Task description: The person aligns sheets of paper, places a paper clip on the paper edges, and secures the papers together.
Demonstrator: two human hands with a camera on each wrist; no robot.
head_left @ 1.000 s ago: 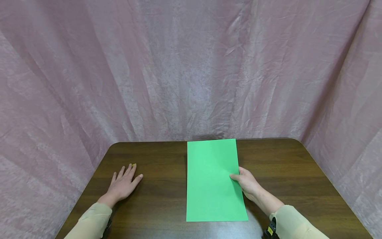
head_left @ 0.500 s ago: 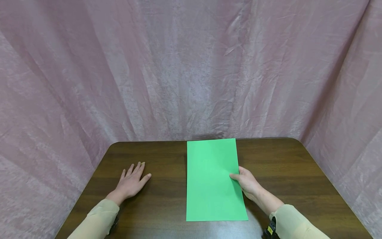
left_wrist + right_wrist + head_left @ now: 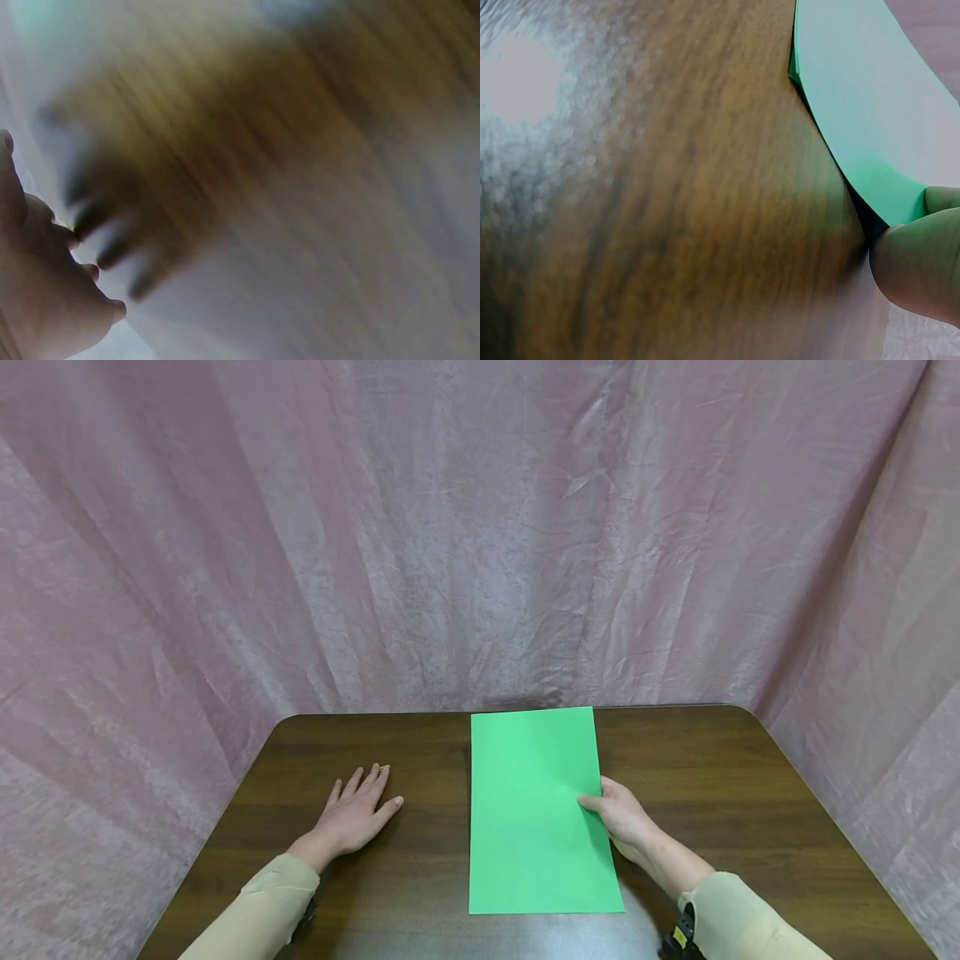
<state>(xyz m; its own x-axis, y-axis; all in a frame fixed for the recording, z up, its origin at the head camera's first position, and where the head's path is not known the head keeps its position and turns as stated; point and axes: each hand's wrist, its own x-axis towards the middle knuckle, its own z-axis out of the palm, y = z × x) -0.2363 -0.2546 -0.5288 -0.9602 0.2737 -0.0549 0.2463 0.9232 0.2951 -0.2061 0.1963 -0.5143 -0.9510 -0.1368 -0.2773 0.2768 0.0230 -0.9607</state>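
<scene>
A green sheet of paper (image 3: pixel 536 827) lies lengthwise on the brown wooden table, a little right of its middle. My right hand (image 3: pixel 626 822) pinches its right edge, thumb on top and the other fingers hidden beneath. In the right wrist view, the paper (image 3: pixel 877 97) bends up off the wood where the fingers (image 3: pixel 922 259) hold it. To the left of the paper, apart from it, my left hand (image 3: pixel 350 820) is palm down with fingers spread. A tiny yellow spot shows by its fingertips, too small to identify. Dark finger shapes show on the wood beside the left hand (image 3: pixel 45 285).
The brown table (image 3: pixel 720 777) has rounded far corners. Behind it and along the sides hangs a pinkish velvet curtain (image 3: pixel 480 543). A dark strap with a yellow mark (image 3: pixel 681 935) sits at the right sleeve's cuff.
My left hand has slid steadily to the right, closer to the paper, fingers still spread. The right hand and the green paper have stayed in place.
</scene>
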